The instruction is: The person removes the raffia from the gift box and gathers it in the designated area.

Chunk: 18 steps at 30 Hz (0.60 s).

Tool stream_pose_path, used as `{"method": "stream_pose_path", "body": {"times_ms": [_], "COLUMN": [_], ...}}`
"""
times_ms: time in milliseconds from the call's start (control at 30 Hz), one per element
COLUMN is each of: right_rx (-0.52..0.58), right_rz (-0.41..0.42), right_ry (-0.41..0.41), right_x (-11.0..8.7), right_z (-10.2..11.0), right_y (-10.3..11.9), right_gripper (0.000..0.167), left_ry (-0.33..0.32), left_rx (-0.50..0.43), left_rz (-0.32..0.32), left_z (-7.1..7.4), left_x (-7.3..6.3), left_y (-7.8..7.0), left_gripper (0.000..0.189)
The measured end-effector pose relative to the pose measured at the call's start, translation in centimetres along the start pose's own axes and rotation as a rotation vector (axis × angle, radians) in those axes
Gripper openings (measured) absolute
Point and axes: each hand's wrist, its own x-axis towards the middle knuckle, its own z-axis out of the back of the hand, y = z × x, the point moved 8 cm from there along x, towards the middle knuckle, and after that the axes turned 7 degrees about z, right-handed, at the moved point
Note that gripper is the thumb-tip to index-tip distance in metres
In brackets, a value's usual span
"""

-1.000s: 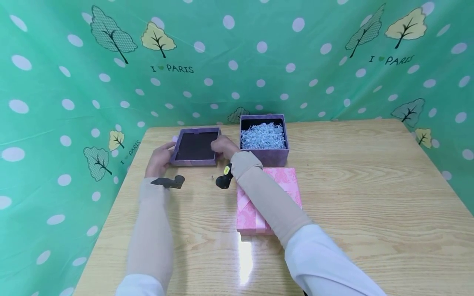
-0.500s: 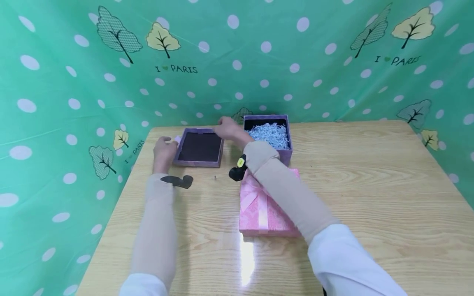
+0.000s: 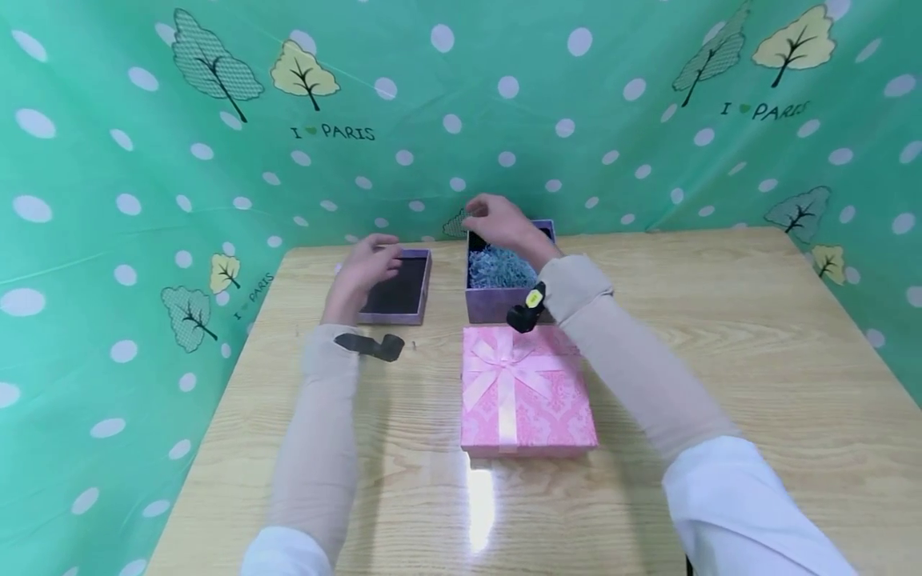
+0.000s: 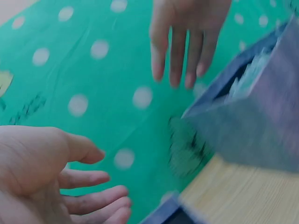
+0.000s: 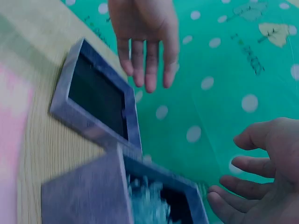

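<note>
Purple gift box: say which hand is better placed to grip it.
Probably the right hand: it's empty and nearer the purple gift box; the left hand is nearer the upturned lid.

Shreds point(image 3: 497, 268) in open box point(image 3: 493, 306), lid point(image 3: 399, 294) left, closed box point(image 3: 531, 400) before.
</note>
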Motion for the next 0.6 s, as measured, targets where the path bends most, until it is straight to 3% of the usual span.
{"method": "stream_pose_path", "body": {"times_ms": [133, 267, 367, 600], "right_rx": [-0.015, -0.043, -0.08, -0.14], "right_rz": [-0.022, -0.03, -0.032, -0.086], "right_ry": [-0.015, -0.029, -0.027, 0.084], "right_x": [-0.5, -0.8, -0.9, -1.4], "right_z": [1.1, 1.9, 2.2, 1.5], "right_y": [-2.1, -3.9, -4.8, -5.9], "right_gripper": [0.05, 0.054, 0.056, 0.067], "left_ry": [0.134, 0.213, 0.246, 0.279], "left_rx": [-0.013, 0.039, 0.071, 0.076], "left_rz": [-0.015, -0.032, -0.022, 0.055], "left_z": [-3.5, -6.3, -7.7, -9.7], "left_x": [-0.5, -0.8, -0.5, 0.5], "left_y": [-1.3, -1.9, -1.8, -0.8], "left_gripper": [0.044, 0.043, 0.044, 0.048]}}
